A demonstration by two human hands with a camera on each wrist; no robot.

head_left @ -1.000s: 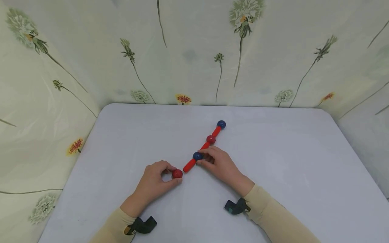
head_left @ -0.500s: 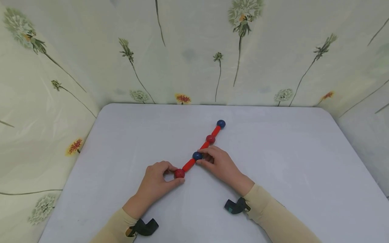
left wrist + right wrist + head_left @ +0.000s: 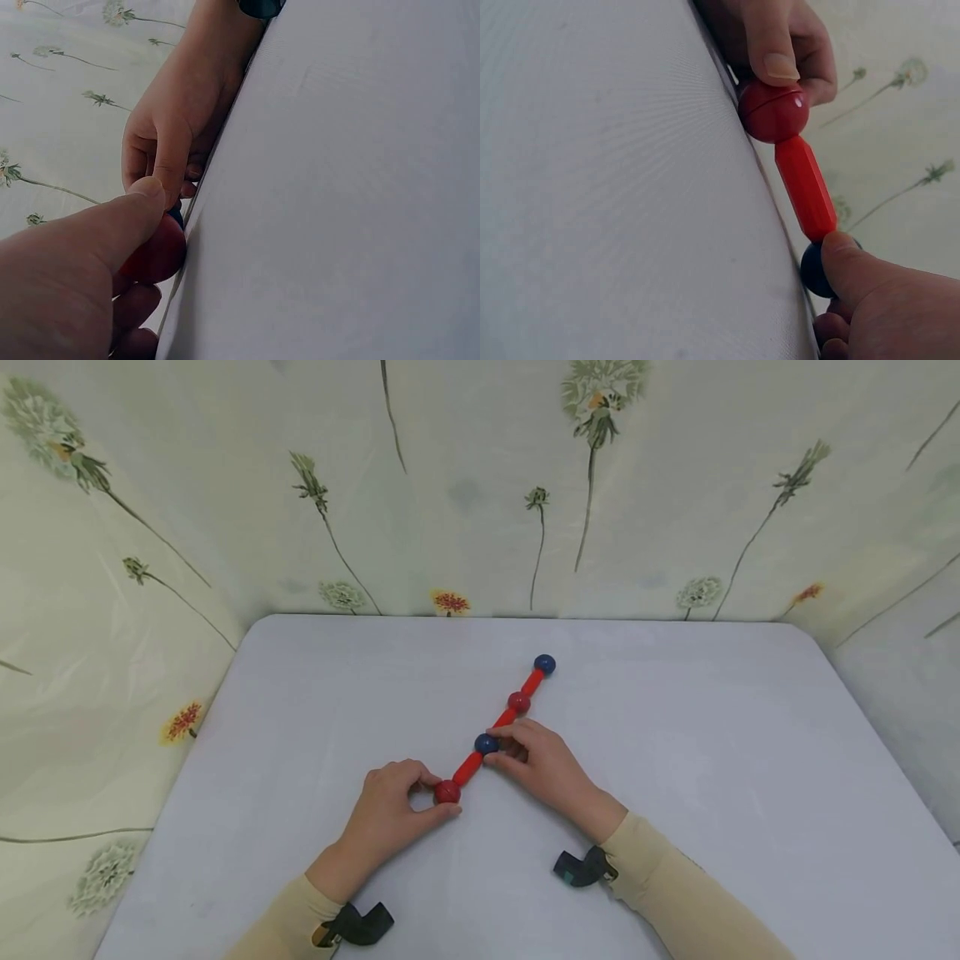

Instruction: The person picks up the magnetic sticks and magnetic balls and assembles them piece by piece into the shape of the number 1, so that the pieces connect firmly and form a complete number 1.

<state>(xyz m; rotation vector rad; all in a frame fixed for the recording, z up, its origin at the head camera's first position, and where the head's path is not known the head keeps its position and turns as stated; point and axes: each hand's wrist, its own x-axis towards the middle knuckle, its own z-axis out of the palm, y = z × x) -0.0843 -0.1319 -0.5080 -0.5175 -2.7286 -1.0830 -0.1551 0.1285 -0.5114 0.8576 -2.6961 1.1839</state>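
Observation:
A chain of red rods and balls runs diagonally over the white table. At its near end my left hand (image 3: 392,810) pinches a red ball (image 3: 447,792) between thumb and fingers. That ball touches a red rod (image 3: 805,187), whose other end meets a blue ball (image 3: 486,743). My right hand (image 3: 542,766) pinches this blue ball. Beyond it come another red rod (image 3: 506,717), a second red ball (image 3: 519,702), a further red rod (image 3: 532,682) and a blue ball (image 3: 545,664) at the far end. In the left wrist view the near red ball (image 3: 155,251) partly hides the rest.
The white table (image 3: 712,735) has rounded far corners. Behind it and at the left hangs a pale cloth (image 3: 465,493) with a dandelion print. Each wrist wears a small black camera, such as the right one (image 3: 583,867).
My left hand has moved slightly right with the red ball. The gap between that ball and the nearest rod has closed. My right hand stays at the blue ball.

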